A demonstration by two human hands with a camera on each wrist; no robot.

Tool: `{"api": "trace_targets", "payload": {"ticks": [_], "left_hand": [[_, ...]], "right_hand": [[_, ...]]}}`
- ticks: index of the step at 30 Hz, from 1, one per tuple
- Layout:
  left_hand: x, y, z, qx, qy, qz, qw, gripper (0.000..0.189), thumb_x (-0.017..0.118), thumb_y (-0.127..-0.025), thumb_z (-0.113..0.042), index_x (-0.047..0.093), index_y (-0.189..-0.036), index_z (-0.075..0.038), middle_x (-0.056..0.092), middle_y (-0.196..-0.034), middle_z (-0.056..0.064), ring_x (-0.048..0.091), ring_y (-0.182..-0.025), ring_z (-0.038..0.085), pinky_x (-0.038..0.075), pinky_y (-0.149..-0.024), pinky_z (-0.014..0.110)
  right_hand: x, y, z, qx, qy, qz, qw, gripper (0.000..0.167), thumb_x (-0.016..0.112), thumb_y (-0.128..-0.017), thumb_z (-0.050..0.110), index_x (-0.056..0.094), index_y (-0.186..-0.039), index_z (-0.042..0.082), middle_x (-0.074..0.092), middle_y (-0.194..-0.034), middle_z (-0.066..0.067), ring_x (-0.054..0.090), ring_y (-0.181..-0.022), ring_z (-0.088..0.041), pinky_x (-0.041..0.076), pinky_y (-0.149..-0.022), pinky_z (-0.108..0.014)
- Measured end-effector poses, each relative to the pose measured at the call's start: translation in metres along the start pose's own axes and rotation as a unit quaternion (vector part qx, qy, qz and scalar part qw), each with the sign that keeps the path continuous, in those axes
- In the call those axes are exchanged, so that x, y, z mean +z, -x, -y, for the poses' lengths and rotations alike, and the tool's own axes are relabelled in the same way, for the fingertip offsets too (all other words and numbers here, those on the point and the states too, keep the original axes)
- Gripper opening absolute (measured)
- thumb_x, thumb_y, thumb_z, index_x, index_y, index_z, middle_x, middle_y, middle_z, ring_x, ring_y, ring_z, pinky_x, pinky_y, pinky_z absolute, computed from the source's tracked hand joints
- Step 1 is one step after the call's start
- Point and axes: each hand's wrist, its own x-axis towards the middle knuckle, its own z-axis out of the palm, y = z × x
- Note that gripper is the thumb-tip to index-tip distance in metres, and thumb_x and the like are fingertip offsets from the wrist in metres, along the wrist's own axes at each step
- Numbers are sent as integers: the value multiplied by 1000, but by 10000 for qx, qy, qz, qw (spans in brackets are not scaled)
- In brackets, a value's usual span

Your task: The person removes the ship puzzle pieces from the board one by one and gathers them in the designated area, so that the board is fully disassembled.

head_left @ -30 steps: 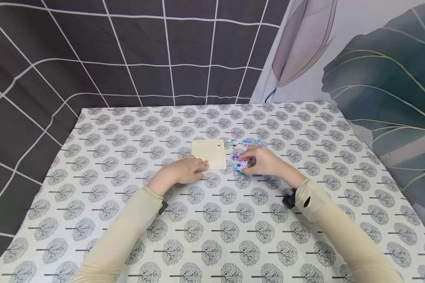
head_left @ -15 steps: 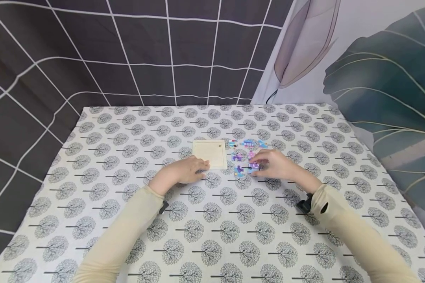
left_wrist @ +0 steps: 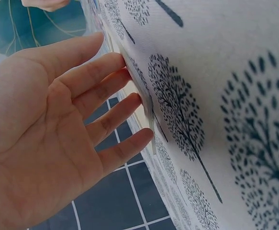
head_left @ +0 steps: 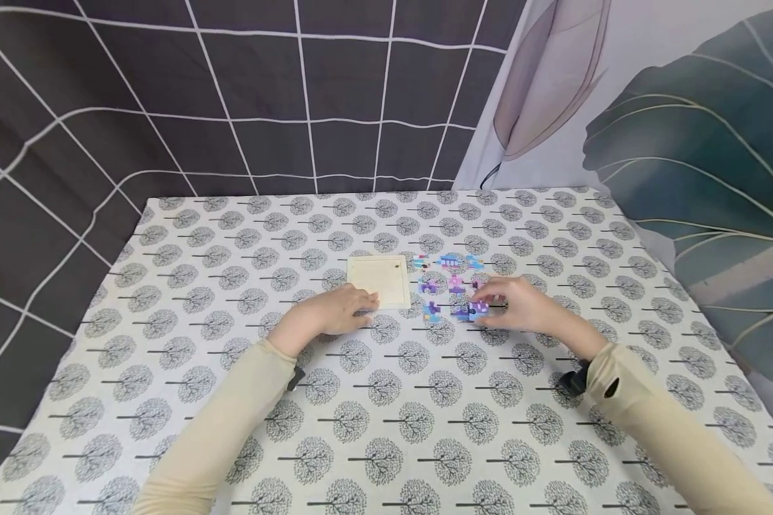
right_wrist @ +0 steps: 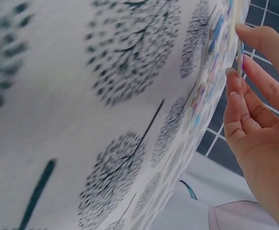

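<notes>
My left hand (head_left: 343, 309) lies with its fingertips at the near left corner of a shallow pale wooden tray (head_left: 378, 277). In the left wrist view its fingers (left_wrist: 106, 86) are spread, nearly straight, and touch the tray's edge. My right hand (head_left: 522, 307) pinches a thin purple jigsaw piece (head_left: 480, 307) between thumb and fingers, low over the cloth. Seen edge-on in the right wrist view, the held piece (right_wrist: 240, 60) stands upright. Just left of it is another purple and blue jigsaw piece (head_left: 460, 312), partly overlapped in the head view.
More colourful jigsaw pieces lie right of the tray: a blue and yellow one (head_left: 431, 312), a purple one (head_left: 429, 285), a pink one (head_left: 456, 283) and several blue ones (head_left: 449, 260) at the back. A tree-print cloth (head_left: 386, 400) covers the table; a dark grid curtain (head_left: 264, 86) hangs behind.
My right hand has moved right across the pieces with the pinched piece, uncovering the pink and the blue-yellow ones. My left hand has stayed at the tray.
</notes>
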Motion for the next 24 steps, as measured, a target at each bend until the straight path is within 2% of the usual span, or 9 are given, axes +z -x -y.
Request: {"api": "trace_targets", "payload": {"ticks": [6,10,15,24], "left_hand": [[1,0,0,58,-85,-54,9999,46,47,-97,-28,44,-138,-5,34,-149,6,30,-137,28,18,-116,41],[1,1,0,49,-129,-78,9999,46,47,-97,-27,44,-138,-5,34,-149,6,31,-136,28,19,-116,41],[1,2,-2,37,-131,-102,9999,46,47,-97,-28,45,-137,-6,35,-148,6,32,-136,28,21,-115,42],[1,2,-2,19,-148,-113,9998,45,46,-97,-28,45,-137,-6,35,-148,5,30,-137,29,19,-116,42]], "right_hand": [[0,8,-6,-5,15,4,10000,31,79,-71,13,70,-99,4,68,-91,-1,61,-75,-11,55,-68,-26],[-1,12,-10,17,1,-30,10000,32,80,-71,15,70,-100,6,69,-92,-1,61,-76,-10,55,-70,-26],[-3,16,-11,-10,159,-45,9999,33,81,-69,16,71,-99,6,70,-92,-3,63,-80,-15,56,-71,-31],[-5,19,-13,254,206,193,9993,35,80,-71,16,70,-103,5,70,-99,-8,65,-87,-22,56,-80,-38]]}}
